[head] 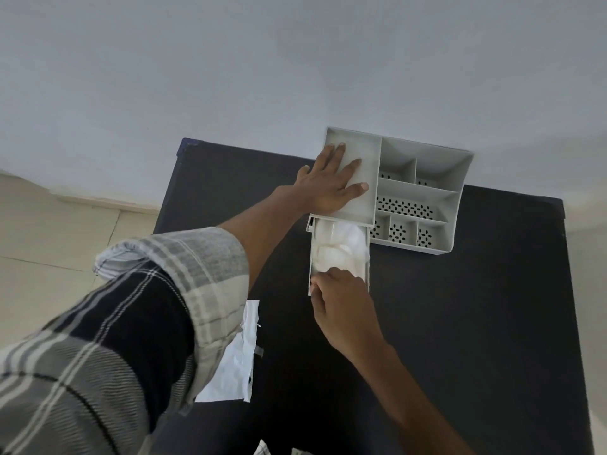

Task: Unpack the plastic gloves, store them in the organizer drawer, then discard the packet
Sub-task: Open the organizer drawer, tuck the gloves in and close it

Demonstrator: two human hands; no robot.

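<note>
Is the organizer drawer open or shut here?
Open. The drawer sticks out from the organizer toward the person, gloves visible inside; the right hand grips its front.

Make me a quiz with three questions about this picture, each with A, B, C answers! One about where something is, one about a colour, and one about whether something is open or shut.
1. Where is the left hand?
A. Flat on top of the organizer
B. Inside the drawer
C. On the floor

2. What colour is the table?
A. Red
B. Dark, nearly black
C. Yellow

3. How is the drawer?
A. Pushed fully shut
C. Taken right out and lying on the floor
B. Pulled out, with the plastic gloves inside

Answers:
1 A, its palm and spread fingers lie on the grey lid part.
2 B, the top looks dark next to the white torn packet lying on it.
3 B, the drawer sticks out toward the person, the right hand is at its front edge, and crumpled white gloves fill it.
</note>
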